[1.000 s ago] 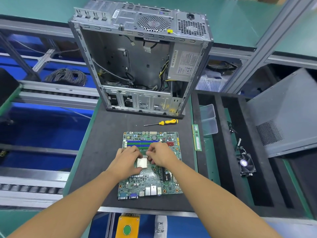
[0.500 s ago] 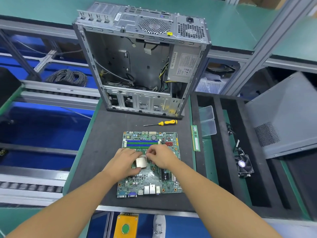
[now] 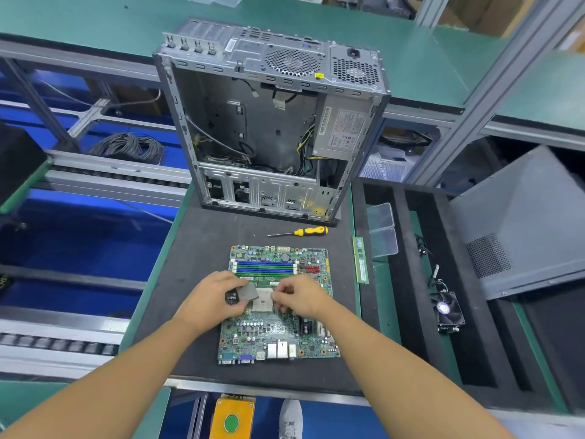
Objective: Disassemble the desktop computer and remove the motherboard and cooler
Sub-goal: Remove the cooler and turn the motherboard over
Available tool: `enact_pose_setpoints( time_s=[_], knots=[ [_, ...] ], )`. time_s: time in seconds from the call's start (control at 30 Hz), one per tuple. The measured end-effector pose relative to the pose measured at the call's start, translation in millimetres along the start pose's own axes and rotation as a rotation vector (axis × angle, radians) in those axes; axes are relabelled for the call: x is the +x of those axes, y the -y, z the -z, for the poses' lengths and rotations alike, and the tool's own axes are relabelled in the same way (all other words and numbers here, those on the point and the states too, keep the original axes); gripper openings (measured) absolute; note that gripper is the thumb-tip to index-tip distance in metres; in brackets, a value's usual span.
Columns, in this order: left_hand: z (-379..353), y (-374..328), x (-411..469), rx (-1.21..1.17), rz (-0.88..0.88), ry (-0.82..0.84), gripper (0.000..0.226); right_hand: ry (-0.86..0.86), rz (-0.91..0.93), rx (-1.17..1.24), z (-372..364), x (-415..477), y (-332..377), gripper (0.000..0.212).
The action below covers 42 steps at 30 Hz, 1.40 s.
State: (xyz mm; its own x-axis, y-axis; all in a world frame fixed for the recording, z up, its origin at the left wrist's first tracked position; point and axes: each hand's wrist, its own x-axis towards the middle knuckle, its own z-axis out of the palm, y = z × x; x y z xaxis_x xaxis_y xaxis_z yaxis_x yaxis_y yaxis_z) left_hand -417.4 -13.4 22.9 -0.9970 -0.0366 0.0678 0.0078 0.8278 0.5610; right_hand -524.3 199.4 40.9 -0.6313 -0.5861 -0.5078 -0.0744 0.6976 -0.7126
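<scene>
Two hands at motherboard (image 3: 278,334) centre: left hand (image 3: 210,301) pinches a grey chip (image 3: 247,292) beside the socket (image 3: 262,301); right hand (image 3: 302,299) curled, grip unclear — motherboard flat on mat (image 3: 196,248), case (image 3: 269,128) behind it, cooler (image 3: 447,308) well right.

Coiled black cable (image 3: 126,147) lay far left; two clear plastic trays (image 3: 382,230) lay end to end; a yellow box (image 3: 232,418) bore a green button (image 3: 231,423).

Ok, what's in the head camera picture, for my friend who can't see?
A left hand pinches a grey square chip beside the bare socket on a green motherboard, the right hand curled beside it. Behind, on the black mat, sit an open computer case and a yellow screwdriver.
</scene>
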Motion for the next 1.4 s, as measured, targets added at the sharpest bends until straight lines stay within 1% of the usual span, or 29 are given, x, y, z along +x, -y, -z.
enact_pose_setpoints(
  time_s=[0.13,0.2,0.27,0.37,0.53,0.7,0.8,0.87,0.93,1.0,1.07,1.1,1.13,1.2,1.23,1.27,1.4],
  knots=[
    [0,1,-3,-0.013,0.022,-0.006,0.041,0.034,-0.032,-0.157,-10,-4,-2,0.015],
    [-1,0,-5,-0.018,0.020,0.000,0.041,0.005,-0.073,-0.190,-15,-4,0,0.023],
    [-2,-2,-6,-0.027,0.009,0.006,0.040,0.015,-0.115,-0.238,-21,-2,3,0.030],
    [-4,-4,-7,-0.037,0.010,0.015,0.041,0.035,-0.176,-0.318,-27,-1,5,0.030],
    [-4,-6,-6,-0.058,0.008,0.028,0.040,0.019,-0.282,-0.205,-31,-1,3,0.030],
    [-5,-5,-6,-0.065,0.016,0.040,0.039,-0.006,-0.296,-0.185,-33,0,4,0.030],
    [-7,-7,-4,-0.070,0.012,0.046,0.039,-0.076,-0.279,-0.204,-42,-2,5,0.029],
    [-10,-9,-2,-0.072,0.008,0.048,0.040,-0.108,-0.282,-0.172,-47,-5,7,0.025],
    [-12,-11,-1,-0.067,0.005,0.057,0.041,-0.087,-0.284,-0.150,-46,-8,8,0.026],
    [-13,-12,0,-0.066,0.009,0.069,0.043,-0.074,-0.232,-0.208,-37,-10,9,0.027],
    [-12,-13,1,-0.076,0.024,0.087,0.046,-0.120,-0.129,-0.175,-29,-12,12,0.022],
    [-12,-17,5,-0.083,0.026,0.097,0.047,-0.131,-0.061,-0.142,-23,-15,12,0.028],
    [-12,-17,6,-0.095,0.041,0.106,0.046,-0.112,0.028,-0.149,-21,-16,12,0.040],
    [-10,-20,10,-0.124,0.075,0.122,0.040,-0.076,0.168,-0.308,-18,-15,8,0.058],
    [-9,-22,12,-0.128,0.083,0.132,0.038,-0.087,0.215,-0.381,-17,-15,5,0.061],
    [-9,-25,15,-0.123,0.086,0.145,0.036,-0.115,0.246,-0.427,-16,-14,3,0.060],
    [-9,-37,24,-0.103,0.063,0.192,0.039,-0.232,0.316,-0.515,-11,-18,-1,0.047]
  ],
)
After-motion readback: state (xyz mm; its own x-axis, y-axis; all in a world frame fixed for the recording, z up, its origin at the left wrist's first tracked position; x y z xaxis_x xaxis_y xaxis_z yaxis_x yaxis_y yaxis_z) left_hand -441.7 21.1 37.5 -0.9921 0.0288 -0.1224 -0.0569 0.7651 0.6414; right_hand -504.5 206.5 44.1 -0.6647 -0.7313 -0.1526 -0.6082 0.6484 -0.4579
